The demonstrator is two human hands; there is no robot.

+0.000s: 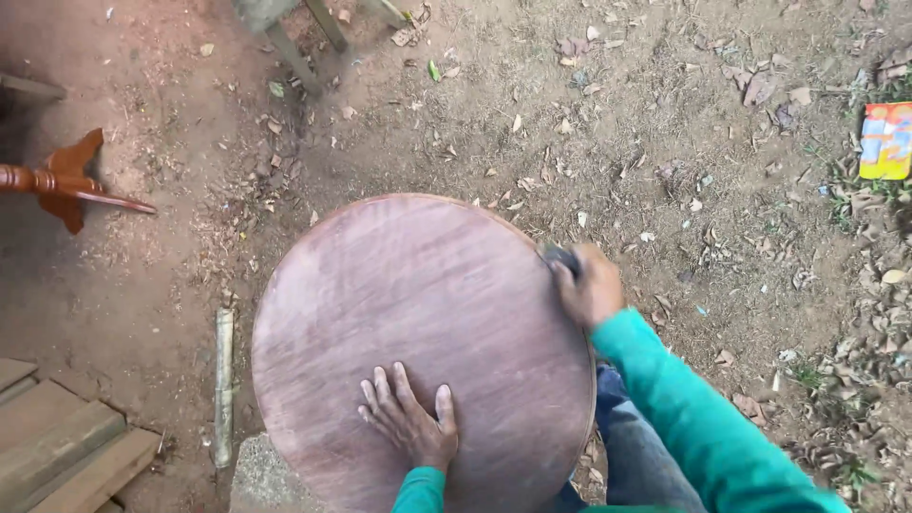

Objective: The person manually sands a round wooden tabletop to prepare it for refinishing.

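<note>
A round reddish-brown wooden tabletop (pixel 408 304) lies flat in front of me on the dirt ground. My left hand (pixel 408 418) rests palm down on its near part, fingers spread. My right hand (pixel 591 285) is at the tabletop's right edge, closed around a small dark object (pixel 559 256) that it presses against the rim. What the dark object is cannot be made out. Both arms wear teal sleeves.
A turned red-brown wooden leg piece (pixel 57 182) lies at the left. Wooden planks (pixel 57 446) sit at bottom left, a bamboo stick (pixel 223 385) beside the tabletop, wooden legs (pixel 304 38) at the top. A colourful packet (pixel 885 141) lies at far right among dry leaves.
</note>
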